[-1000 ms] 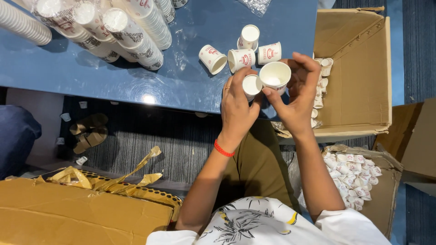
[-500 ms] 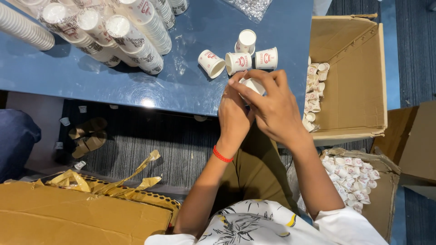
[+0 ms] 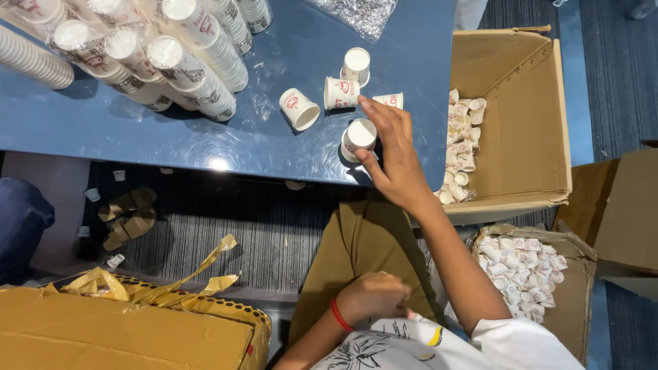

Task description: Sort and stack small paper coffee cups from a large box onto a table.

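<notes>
Along the far left of the blue table (image 3: 205,147) lie long stacks of white paper cups (image 3: 185,65) in clear sleeves, their sides ringed with fine lines and marked in red, and a crumpled clear plastic bag (image 3: 356,14) sits at the table's far edge. To the right of the table an open brown cardboard box (image 3: 521,116) holds a loose row of small white cups along its left wall, and below it a second, lower carton (image 3: 548,274) is heaped with more of the same cups. At the bottom left lies a closed brown box (image 3: 103,329) with strips of torn gold tape (image 3: 205,264) curling off its top. A pair of brown sandals (image 3: 127,216) rests on the dark ribbed floor under the table edge. The small white cup (image 3: 358,136) under the right hand stands near the table's near edge, its round white end facing up and a red mark on its side. The right hand (image 3: 394,161) grips it with thumb and fingers around its side. Just beyond it lie three loose cups (image 3: 339,92) of the same kind, two on their sides and one standing. The left hand (image 3: 370,298), a red band at its wrist, is curled into a loose fist in the person's lap; whether it holds anything cannot be told.
</notes>
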